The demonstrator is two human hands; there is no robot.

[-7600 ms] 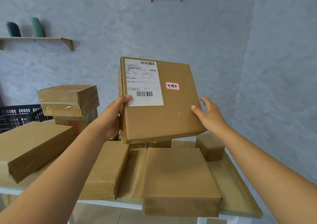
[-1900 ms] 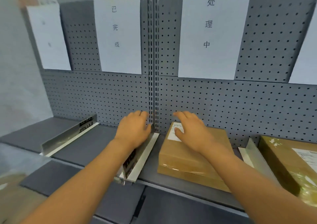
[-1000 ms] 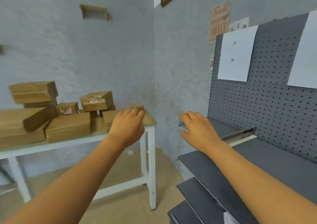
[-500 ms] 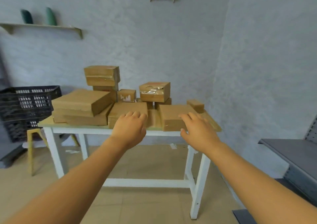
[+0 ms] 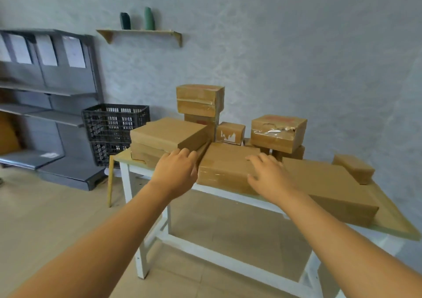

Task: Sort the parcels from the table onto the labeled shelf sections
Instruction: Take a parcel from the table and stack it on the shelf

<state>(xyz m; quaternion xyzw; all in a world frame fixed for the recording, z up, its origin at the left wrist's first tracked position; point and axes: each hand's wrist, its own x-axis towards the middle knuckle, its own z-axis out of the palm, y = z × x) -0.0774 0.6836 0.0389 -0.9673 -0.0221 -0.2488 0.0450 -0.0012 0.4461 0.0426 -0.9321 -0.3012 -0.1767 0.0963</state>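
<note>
- Over the bench's front edge, both hands hang empty: left hand (image 5: 177,174) and right hand (image 5: 268,176), fingers loose and spread, holding nothing.
- Between them sits a flat taped parcel (image 5: 225,165), right at the white bench (image 5: 230,194) front edge.
- More parcels are stacked toward the back edge; a small box (image 5: 353,168) sits near the right corner.
- Black crate (image 5: 115,124) beside the left end.

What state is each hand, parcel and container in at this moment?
left hand: open, holding nothing.
right hand: open, over the front parcel.
front parcel: taped shut, flat on the table.
torn-tape parcel: closed, tape ragged.
black crate: upright, contents hidden.
</note>
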